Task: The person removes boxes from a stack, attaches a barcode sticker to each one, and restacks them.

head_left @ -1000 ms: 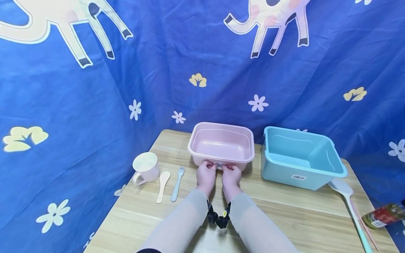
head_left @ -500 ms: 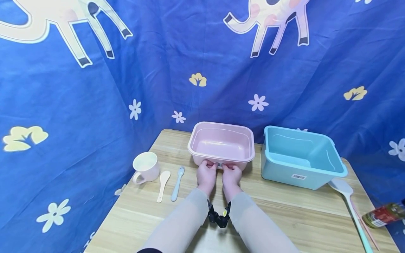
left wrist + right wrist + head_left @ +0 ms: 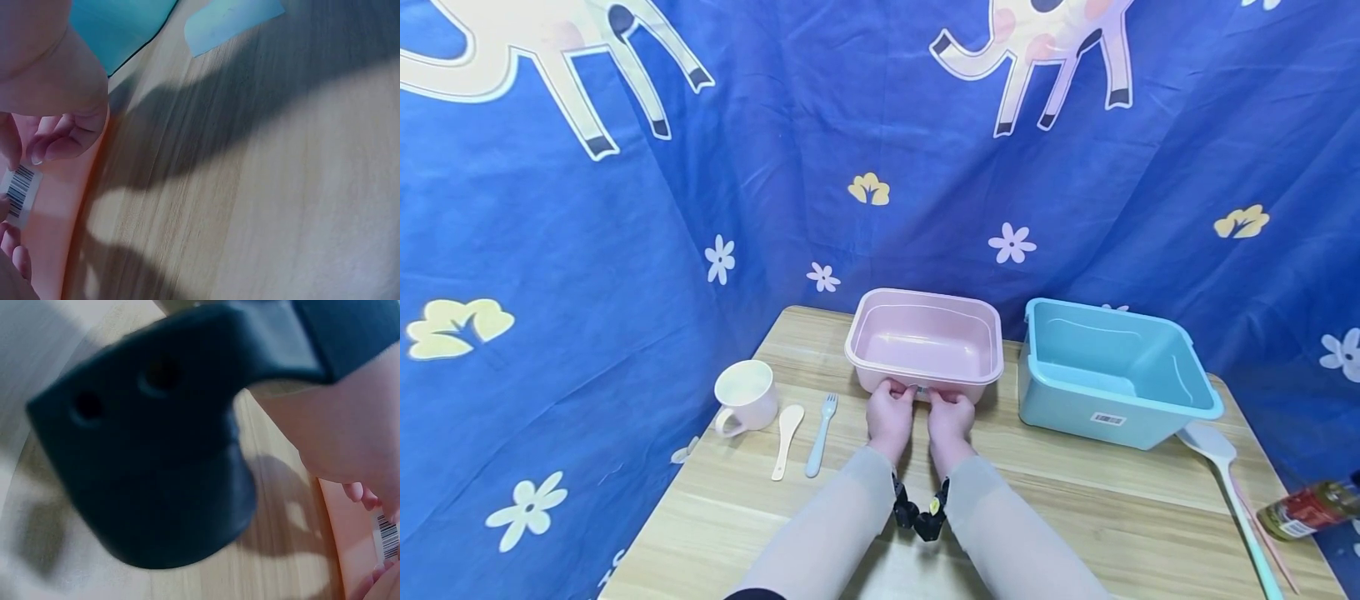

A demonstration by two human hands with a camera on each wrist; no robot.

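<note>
A pink plastic basin stands at the back of the wooden table, with a barcode label on its front wall. My left hand has its fingers curled at the label's left end, thumb against it. At the other end, my right hand pinches at the label's edge with thumb and bent forefinger. Between the thumbs, part of the label shows in the head view. Both wrist views show the label lying mostly flat on the basin. The tips of some fingers are hidden.
To the left stand a white mug, a spoon and a small blue fork. A teal bin stands right. Beyond it lie a long-handled spoon, a thin pink stick and a jar by the table's edge.
My right hand has shifted very slightly to the right, and a little more of the label shows between the thumbs. The basin and everything else stay put.
</note>
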